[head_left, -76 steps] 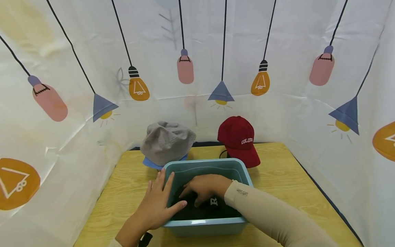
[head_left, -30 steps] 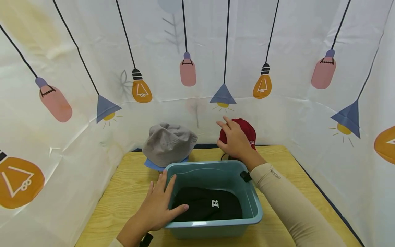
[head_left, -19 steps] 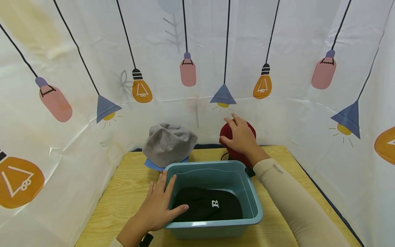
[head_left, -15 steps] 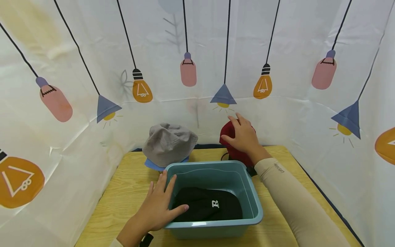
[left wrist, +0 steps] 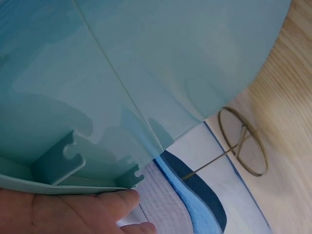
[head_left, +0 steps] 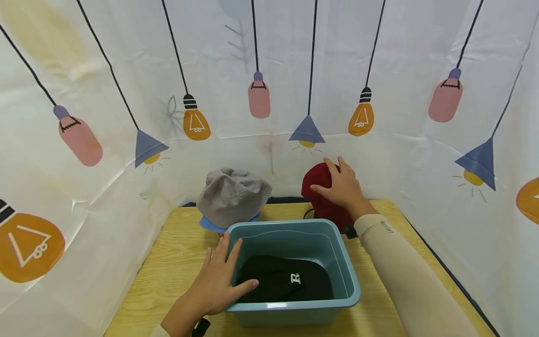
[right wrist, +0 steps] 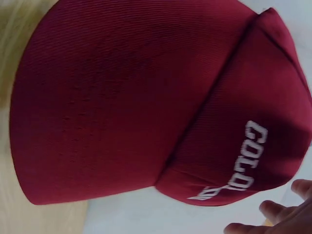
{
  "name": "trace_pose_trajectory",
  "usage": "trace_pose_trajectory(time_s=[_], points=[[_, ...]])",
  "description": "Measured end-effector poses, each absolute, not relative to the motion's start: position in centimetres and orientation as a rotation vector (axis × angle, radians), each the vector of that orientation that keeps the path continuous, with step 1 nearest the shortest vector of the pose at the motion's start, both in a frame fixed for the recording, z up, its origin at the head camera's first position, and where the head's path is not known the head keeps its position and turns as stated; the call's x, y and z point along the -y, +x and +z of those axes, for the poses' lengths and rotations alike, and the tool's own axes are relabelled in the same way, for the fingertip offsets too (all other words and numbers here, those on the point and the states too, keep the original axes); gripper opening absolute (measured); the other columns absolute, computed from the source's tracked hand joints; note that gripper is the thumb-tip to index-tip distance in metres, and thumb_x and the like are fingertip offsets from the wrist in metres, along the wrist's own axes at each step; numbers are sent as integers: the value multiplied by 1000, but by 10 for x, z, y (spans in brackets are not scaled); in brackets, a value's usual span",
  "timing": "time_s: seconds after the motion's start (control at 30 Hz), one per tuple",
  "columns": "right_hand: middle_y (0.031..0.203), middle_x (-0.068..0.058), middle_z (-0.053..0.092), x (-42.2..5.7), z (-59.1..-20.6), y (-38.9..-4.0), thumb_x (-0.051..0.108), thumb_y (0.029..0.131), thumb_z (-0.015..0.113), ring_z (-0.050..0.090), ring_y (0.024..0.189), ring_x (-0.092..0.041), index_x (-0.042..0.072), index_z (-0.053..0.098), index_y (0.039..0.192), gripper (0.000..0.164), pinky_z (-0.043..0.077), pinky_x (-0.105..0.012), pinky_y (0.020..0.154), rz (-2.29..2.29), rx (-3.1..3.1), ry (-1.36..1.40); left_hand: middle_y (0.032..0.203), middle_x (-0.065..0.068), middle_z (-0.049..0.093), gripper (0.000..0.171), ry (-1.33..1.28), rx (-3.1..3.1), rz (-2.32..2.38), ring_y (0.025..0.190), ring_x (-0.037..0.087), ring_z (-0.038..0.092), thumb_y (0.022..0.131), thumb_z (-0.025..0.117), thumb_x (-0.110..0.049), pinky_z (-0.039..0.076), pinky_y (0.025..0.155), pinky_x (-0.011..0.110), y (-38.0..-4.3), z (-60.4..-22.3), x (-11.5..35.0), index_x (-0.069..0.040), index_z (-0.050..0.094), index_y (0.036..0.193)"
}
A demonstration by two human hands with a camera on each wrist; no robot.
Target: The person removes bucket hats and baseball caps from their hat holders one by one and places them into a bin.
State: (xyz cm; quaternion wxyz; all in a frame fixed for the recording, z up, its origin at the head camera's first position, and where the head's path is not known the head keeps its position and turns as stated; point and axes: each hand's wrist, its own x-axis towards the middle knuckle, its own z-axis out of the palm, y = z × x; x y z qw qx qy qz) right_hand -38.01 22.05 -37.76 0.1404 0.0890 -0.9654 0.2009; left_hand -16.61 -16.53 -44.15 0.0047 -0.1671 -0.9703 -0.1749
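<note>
My left hand [head_left: 216,281] rests on the left rim of a blue-green plastic basin [head_left: 294,304], its fingers spread. Inside the basin lies a black cap [head_left: 273,281] with a white letter R. Behind the basin on the right, my right hand [head_left: 343,187] is at the red cap [head_left: 316,180], fingers apart and not closed round it. From the right wrist, the red cap's brim [right wrist: 107,112] and white lettering fill much of the view, with several fingertips [right wrist: 275,212] beside the crown. Whether they touch the cap, I cannot tell.
A grey bucket hat [head_left: 233,199] sits over a blue brim [head_left: 212,225] at the back left of the wooden table [head_left: 168,262]. A thin wire stand with a ring base [left wrist: 261,168] shows in the left wrist view. Printed white curtains [head_left: 278,182] enclose the table.
My right hand has left the black cap in the basin and reached back to the red cap, drifting rightward across it over the last second. My left hand stays on the rim.
</note>
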Motion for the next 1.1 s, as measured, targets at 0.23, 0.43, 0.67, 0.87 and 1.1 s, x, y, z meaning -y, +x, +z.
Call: trace_pose_trajectory(time_s=[0.23,0.43,0.67,0.87,1.1], points=[[172,-25,2,-228,-389,-385,75,84,65,16,151,-57,32,10,168,110,34,-80,105,730,2843,186,174,18,1,109,-544,3025,-564,160,41,9,88,42,-88,8,122,73,-164,-441,165,-19,16,168],[171,-27,1,-229,-394,-389,76,80,69,16,150,-60,37,-1,167,118,36,-80,104,805,2842,159,174,17,1,110,-526,3017,-566,160,40,10,87,43,-88,8,123,72,-164,-441,167,-17,17,168],[169,-28,6,-232,-401,-393,79,74,72,19,148,-59,41,-6,166,126,40,-78,103,880,2814,116,174,16,-1,111,-518,3022,-567,160,39,9,87,43,-89,7,123,71,-165,-443,168,-18,16,168],[164,-29,17,-234,-404,-394,78,73,75,32,141,-53,44,-4,165,126,48,-72,99,948,2811,105,174,16,0,110,-526,3019,-546,160,40,9,87,43,-89,8,123,71,-166,-443,167,-19,15,168],[161,-29,18,-233,-404,-394,73,77,75,35,137,-55,46,-1,165,120,49,-71,98,976,2807,85,174,16,0,109,-532,3026,-554,160,40,9,87,43,-89,7,123,71,-165,-441,165,-22,14,168]])
